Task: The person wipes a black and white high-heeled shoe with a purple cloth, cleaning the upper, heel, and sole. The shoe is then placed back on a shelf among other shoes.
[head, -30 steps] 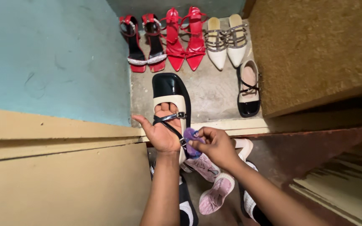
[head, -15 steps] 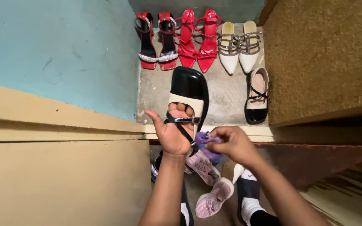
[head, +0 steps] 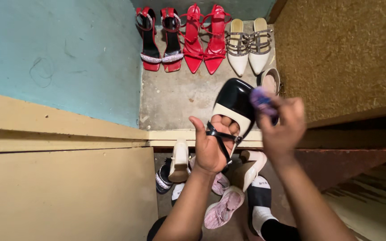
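Two hands, left hand [head: 211, 149] grip clamped on black-and-cream heeled shoe [head: 233, 105], right hand [head: 282, 125] pinching purple cloth [head: 262, 99]

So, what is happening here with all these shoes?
A person holds a black and cream slingback shoe in the left hand, fingers under its strap. The right hand presses a small purple cloth against the shoe's black toe. On the floor beyond, two pairs of red heels and a white pair stand in a row. More shoes lie below the step.
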